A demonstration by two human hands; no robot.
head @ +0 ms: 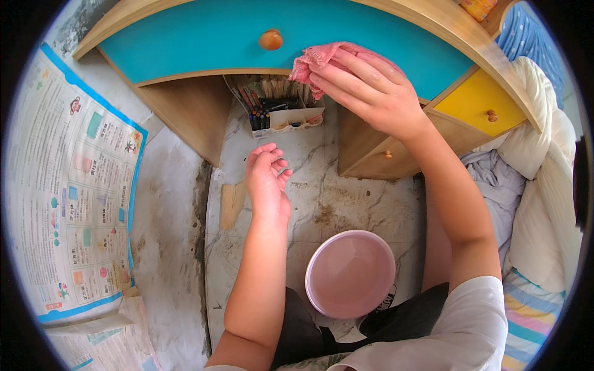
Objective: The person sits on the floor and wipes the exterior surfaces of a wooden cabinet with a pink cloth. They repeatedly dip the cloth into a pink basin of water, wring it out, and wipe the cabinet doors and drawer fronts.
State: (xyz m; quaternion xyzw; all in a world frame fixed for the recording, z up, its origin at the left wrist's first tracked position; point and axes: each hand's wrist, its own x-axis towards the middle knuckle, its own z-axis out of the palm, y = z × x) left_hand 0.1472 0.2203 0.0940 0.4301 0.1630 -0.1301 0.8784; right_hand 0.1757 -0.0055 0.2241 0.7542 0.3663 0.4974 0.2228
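Observation:
A folded pink cloth (315, 60) lies under my right hand (371, 92), pressed against the blue drawer front (195, 41) of a wooden desk. The cloth is to the right of the drawer's round wooden knob (270, 40). Lower down, my left hand (269, 176) hangs in the air over the floor, its fingers loosely curled and apart, with nothing in it. On the tiled floor between my legs stands a pink basin (350, 273) holding what looks like water.
Under the desk sits a box (297, 121) of pens and other slim items. A yellow drawer (482, 104) and wooden cabinet (385, 157) are at right, beside white bedding (533, 185). A blue-edged poster (88, 185) hangs on the left wall. A wood piece (231, 206) lies on the floor.

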